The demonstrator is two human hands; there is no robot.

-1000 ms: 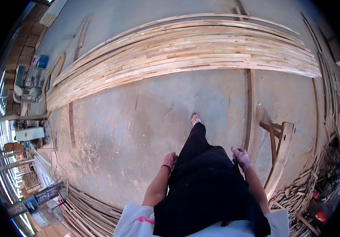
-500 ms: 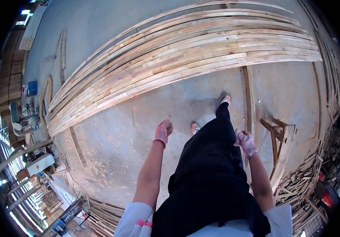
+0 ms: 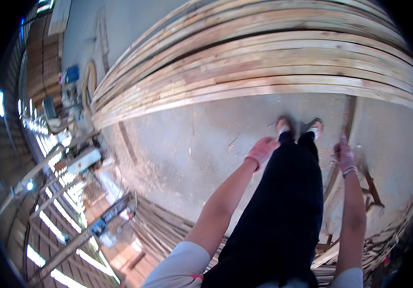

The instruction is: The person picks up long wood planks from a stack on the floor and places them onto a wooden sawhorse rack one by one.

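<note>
A wide row of long, pale wooden boards [image 3: 264, 61] spans the far side of the view, lying side by side with dark gaps between some of them. My left hand [image 3: 261, 151], in a pink glove, is held in front of my dark trousers, short of the nearest board. Its fingers stretch loosely to the right and hold nothing. On the other side of my legs, my right hand [image 3: 344, 157], gloved in pink too, hangs apart from the boards. It is slightly blurred, with a finger extended and nothing visible in it. My sandalled feet stand close to the boards' near edge.
A wooden trestle [image 3: 371, 187] stands at the right, beyond my right forearm. Wooden supports lie under the boards. Machinery with a curved hose [image 3: 90, 84] is at the left. Thin wood strips [image 3: 161, 218] are piled behind me. Sawdust covers part of the concrete floor [image 3: 182, 139].
I have stepped toward the boards, which now appear nearer and larger. Both hands have shifted right in the picture, and both feet are now close together. The right hand's fingers have straightened.
</note>
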